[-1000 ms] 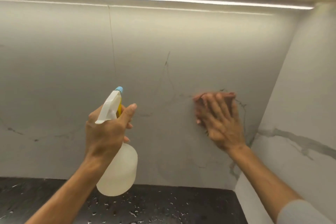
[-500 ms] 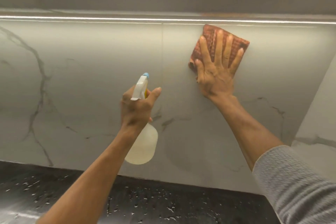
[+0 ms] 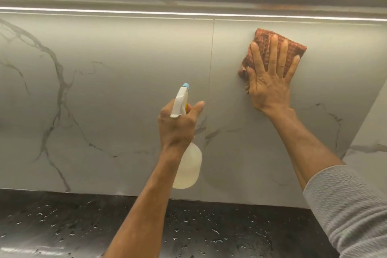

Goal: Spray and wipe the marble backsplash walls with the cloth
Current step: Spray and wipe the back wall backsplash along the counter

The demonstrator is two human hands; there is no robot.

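Note:
The grey-veined marble backsplash [image 3: 117, 94] fills the back wall. My right hand [image 3: 269, 81] lies flat with fingers spread, pressing an orange-brown woven cloth [image 3: 293, 47] against the upper right part of the wall, just under the light strip. My left hand [image 3: 178, 125] grips the neck of a white spray bottle [image 3: 188, 165] with a blue nozzle, held upright in front of the wall's vertical seam. The nozzle points at the wall.
A black countertop [image 3: 62, 226] speckled with water drops runs along the bottom. A marble side wall [image 3: 372, 132] closes the corner at the right. An LED strip [image 3: 125, 11] under the upper cabinet lights the wall.
My right hand has swept the cloth from low near the corner up to the top of the wall. The view has shifted left. The bottle stays held in my left hand.

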